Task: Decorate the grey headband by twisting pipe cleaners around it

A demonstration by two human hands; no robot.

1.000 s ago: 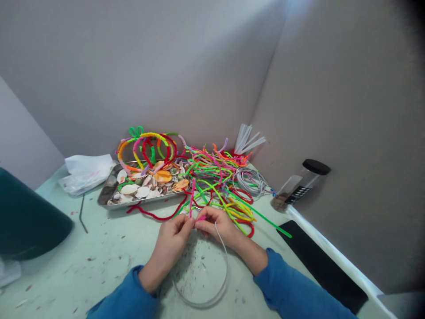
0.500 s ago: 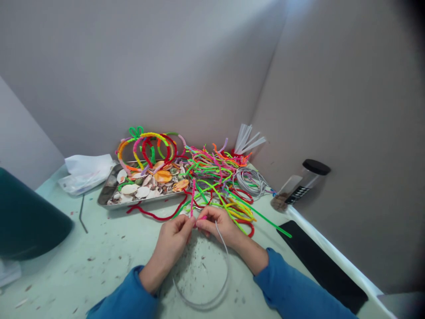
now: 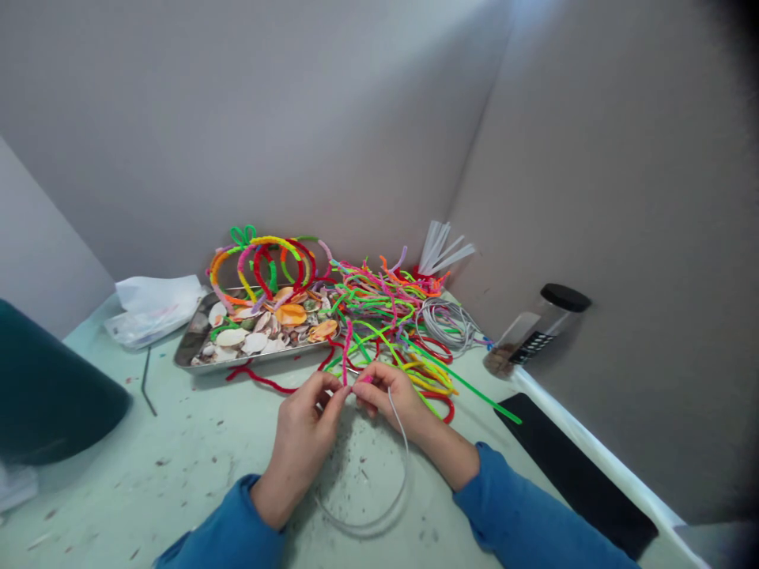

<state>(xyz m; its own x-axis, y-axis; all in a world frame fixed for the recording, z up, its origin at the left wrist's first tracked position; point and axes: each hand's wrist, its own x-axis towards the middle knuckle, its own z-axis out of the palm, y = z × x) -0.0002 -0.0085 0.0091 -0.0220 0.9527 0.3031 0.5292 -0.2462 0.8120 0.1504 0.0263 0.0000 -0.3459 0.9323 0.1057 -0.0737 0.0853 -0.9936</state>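
- The left hand [image 3: 305,431] and right hand [image 3: 388,399] meet fingertip to fingertip above the pale green table [image 3: 178,466], both pinching the pink pipe cleaner [image 3: 347,348], which stands up from the pinch
- The grip is tight and close, so the fuzzy stem can be wound onto the end of the white headband [image 3: 398,454]; that end sits under the right fingers, and its arc curves back toward the person between the wrists
- The loose pile of pipe cleaners [image 3: 391,316] lies just beyond the hands, within reach
- The metal tray [image 3: 193,344] of seashells [image 3: 261,328] sits to the left of that pile, with wrapped headbands [image 3: 266,257] propped on it
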